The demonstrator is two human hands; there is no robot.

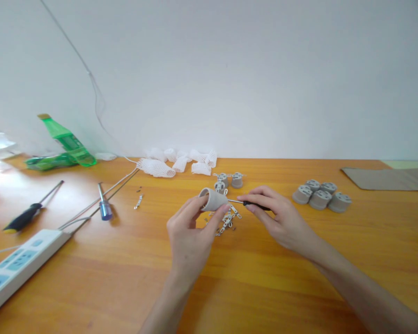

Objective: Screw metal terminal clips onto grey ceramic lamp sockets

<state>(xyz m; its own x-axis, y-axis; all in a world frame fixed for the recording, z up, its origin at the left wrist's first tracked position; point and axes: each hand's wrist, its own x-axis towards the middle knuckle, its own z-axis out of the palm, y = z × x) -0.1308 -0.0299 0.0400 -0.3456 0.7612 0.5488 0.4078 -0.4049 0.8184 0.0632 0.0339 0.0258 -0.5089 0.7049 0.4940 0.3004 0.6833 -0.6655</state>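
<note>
Pale wall (230, 83) is rising behind a wooden table (264, 283), where loose hardware is lying around two working hands. Just above the tabletop, the left hand (188, 229) is gripping a grey cup (214, 199) on its side, fingers hooking at its open mouth and thumb bracing near the other end. Fingers of the right hand (282, 218) are closing round the black handle of a small screwdriver (257, 205), and its shaft is pointing at the cup's closed end (whether the tip is seating in anything, I cannot tell).

Slipping is looking like the main risk: if the shaft is pushing off-line, the tip could be skidding across the hard surface towards the left thumb, which is sitting close by. With only fingertips bearing the cup, a strong twist could be turning it too. Small parts are also inviting trouble, since metal strips (227, 224) are lying scattered directly below, and anything dropping there would be hard to pick out. Grey round pieces (320, 199) are standing well apart to the right, probably safe from a knock.
</note>
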